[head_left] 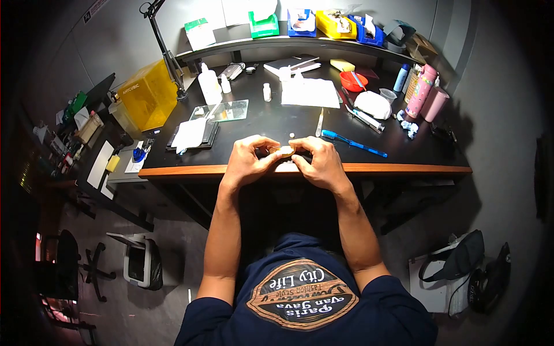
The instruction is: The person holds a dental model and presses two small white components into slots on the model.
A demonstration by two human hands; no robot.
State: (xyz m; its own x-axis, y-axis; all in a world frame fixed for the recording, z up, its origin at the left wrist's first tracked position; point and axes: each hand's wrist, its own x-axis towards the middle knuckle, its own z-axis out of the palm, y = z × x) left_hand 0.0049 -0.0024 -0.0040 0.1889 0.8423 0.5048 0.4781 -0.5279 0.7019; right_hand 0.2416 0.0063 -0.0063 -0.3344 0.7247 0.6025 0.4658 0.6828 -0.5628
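Near the desk's front edge, my left hand and my right hand are both closed with bent fingers on a small yellow-and-white piece. The fingers cover part of it, and its kind is too small to make out. A tiny pale piece lies just beyond the fingertips. A blue toothbrush lies right of my right hand, and a slim metal spatula points away from me behind that hand. Left of my left hand, a white cloth or tissue rests on a dark flat box.
On the black desk stand a white squeeze bottle, a glass plate, white paper, a red bowl and a pink flask. Coloured bins line the shelf. A lamp arm rises at left.
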